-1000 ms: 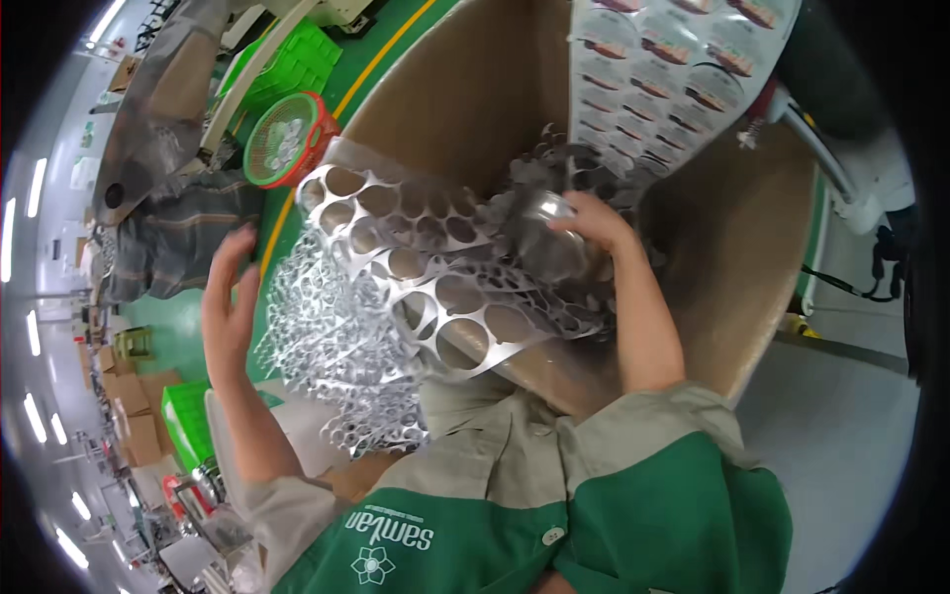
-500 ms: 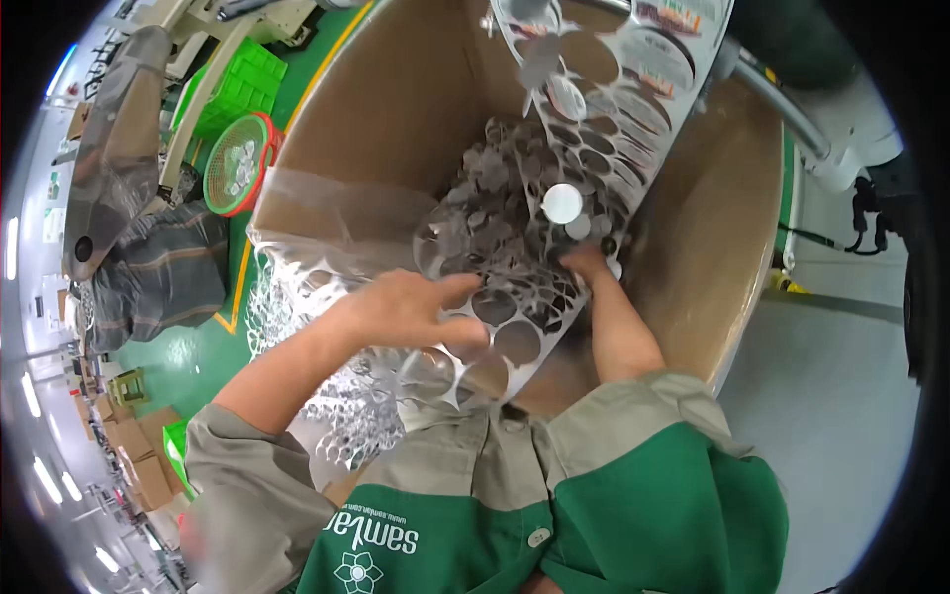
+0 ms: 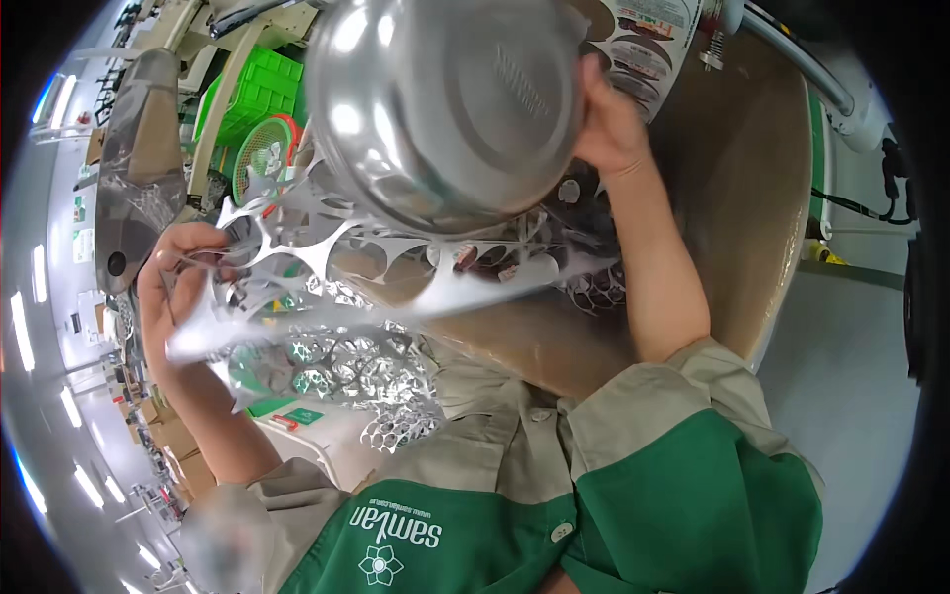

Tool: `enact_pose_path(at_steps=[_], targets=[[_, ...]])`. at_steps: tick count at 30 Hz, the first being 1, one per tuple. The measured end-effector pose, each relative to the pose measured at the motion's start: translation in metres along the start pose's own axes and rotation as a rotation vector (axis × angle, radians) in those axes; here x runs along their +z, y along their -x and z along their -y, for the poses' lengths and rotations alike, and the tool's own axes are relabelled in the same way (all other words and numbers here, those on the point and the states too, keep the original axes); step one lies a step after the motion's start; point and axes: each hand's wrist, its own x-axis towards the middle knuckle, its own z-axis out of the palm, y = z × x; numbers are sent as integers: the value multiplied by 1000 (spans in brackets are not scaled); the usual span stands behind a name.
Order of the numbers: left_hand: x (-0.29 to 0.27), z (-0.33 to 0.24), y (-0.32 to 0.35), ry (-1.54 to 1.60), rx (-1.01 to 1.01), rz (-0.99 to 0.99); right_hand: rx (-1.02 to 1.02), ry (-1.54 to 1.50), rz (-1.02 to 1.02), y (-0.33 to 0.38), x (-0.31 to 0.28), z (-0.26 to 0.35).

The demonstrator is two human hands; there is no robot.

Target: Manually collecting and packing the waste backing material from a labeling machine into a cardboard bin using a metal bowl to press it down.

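Observation:
My left hand [image 3: 183,272], raised at the left, has its fingers closed on the edge of a silver foil sheet [image 3: 445,297] punched with round holes. The sheet stretches rightward, blurred in places, below a shiny metal bowl [image 3: 445,109]. My right hand [image 3: 616,124] grips the bowl by its right side, thumb upward. The bowl is tipped so that its rounded outside and base face me; its inside is hidden. Behind it, a printed sheet with round cut-outs [image 3: 658,45] hangs into a tall brown bin [image 3: 732,198]. Much of the bin's contents is covered by the bowl.
Crumpled foil scrap [image 3: 371,371] lies left of the bin, near my front. Farther left are a green crate [image 3: 249,89] and a round red-and-green basket [image 3: 262,153]. A metal tube [image 3: 802,59] on a machine reaches over the bin's far right side.
Both hands have risen out of the bin. My right hand now holds up the metal bowl, not visible before. My left hand moved left and drew the punched sheet up with it.

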Motion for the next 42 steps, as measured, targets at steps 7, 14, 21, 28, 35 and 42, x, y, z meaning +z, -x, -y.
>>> enact_pose_path(at_steps=[7, 14, 21, 28, 35, 42], targets=[[27, 65, -46, 262, -141, 182, 928, 1814, -1136, 85, -115, -83], [51, 146, -108, 267, -420, -29, 231, 1672, -664, -11, 13, -26], [62, 105, -131, 446, -540, -98, 107, 403, -448, 32, -46, -47], [33, 124, -135, 606, -245, -123, 1516, 1906, -638, 131, -137, -96], [41, 106, -84, -462, 108, 19, 456, 1120, -288, -20, 65, -26], [39, 24, 2, -405, 426, 406, 128, 325, -771, 25, -76, -58]])
